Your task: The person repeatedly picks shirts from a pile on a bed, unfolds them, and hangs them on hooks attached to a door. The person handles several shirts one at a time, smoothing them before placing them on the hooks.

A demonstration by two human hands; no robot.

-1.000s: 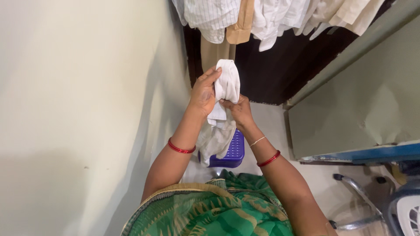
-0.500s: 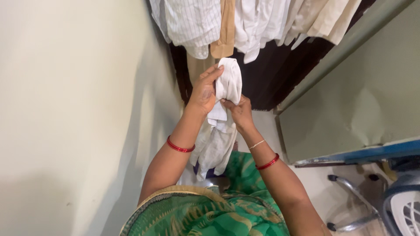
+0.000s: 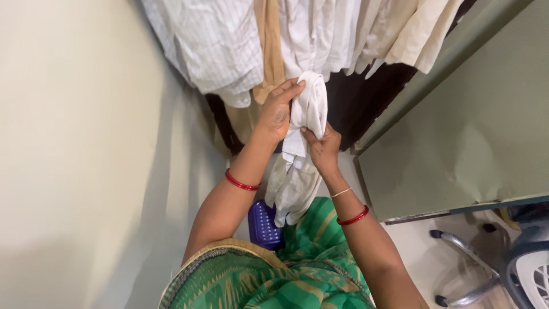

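I see 2 bare hands raised in front of a row of hanging shirts; the left hand grips the upper part of a bunched white cloth, its fingertips pressed against the top fold; the right hand pinches the same cloth lower down, just beneath the left; the rest of the cloth hangs limp between the forearms; each wrist wears a red bangle; below the cloth I see a blue perforated basket on the floor, partly hidden by green patterned clothing; a pale wall is at left, a grey-green panel at right, with a chair base beneath it.
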